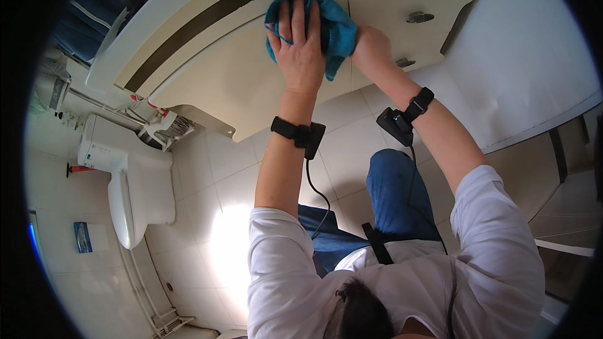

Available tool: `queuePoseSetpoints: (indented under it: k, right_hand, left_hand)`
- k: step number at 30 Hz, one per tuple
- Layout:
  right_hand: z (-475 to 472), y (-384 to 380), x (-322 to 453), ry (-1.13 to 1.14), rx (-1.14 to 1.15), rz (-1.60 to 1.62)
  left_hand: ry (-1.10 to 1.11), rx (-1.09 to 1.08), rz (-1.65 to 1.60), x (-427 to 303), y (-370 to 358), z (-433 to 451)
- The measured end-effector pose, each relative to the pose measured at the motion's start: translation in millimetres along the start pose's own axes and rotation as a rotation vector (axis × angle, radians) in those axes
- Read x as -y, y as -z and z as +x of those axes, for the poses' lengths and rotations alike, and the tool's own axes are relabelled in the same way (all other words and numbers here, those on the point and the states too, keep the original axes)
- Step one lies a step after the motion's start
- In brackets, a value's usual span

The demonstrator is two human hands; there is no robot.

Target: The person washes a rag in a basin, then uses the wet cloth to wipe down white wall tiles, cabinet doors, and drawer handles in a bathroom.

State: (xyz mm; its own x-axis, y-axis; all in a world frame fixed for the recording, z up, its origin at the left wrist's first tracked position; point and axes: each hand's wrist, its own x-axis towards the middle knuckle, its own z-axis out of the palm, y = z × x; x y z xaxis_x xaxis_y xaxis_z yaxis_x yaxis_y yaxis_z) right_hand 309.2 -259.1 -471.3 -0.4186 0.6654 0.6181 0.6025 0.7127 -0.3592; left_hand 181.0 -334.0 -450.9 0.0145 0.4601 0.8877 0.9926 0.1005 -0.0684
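A teal cloth [340, 28] lies bunched against the cream front panel of a bathroom cabinet [245, 75], just below its dark brown stripe. My left hand [301, 52] presses on the cloth with its fingers spread over it. At the cloth's right edge is my right hand [372, 49], bent at the wrist; its fingers are hidden behind the cloth, so its hold cannot be told. Two worn metallic handles, an upper one [420, 17] and a lower one [405, 62], sit on the panel to the right. Each wrist wears a black strap with a small cabled device.
A white toilet [146, 188] stands at the left, with a brush [179, 125] near its tank. Pale floor tiles [240, 155] run below the cabinet. A white curved surface [513, 70] is at the right. Blue fabric [85, 19] is at the upper left.
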Motion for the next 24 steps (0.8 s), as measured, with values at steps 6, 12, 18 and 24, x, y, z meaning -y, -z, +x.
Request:
queuePoseSetpoints:
  k: [6, 12, 18, 24]
  right_hand:
    - [-13, -5, 0, -0.086, 0.042, -0.098]
    - [-12, -3, 16, -0.063, 0.09, -0.034]
    - [-14, -13, 19, -0.101, 0.107, -0.042]
    - [-18, -21, 23, -0.119, 0.11, -0.028]
  left_hand:
    - [-0.169, 0.035, -0.024, 17, 14, -6]
    - [-0.027, 0.005, 0.146, 93, 58, -41]
    - [0.272, -0.128, 0.193, 152, 76, -104]
    - [0.598, -0.075, 0.093, 151, 58, -191]
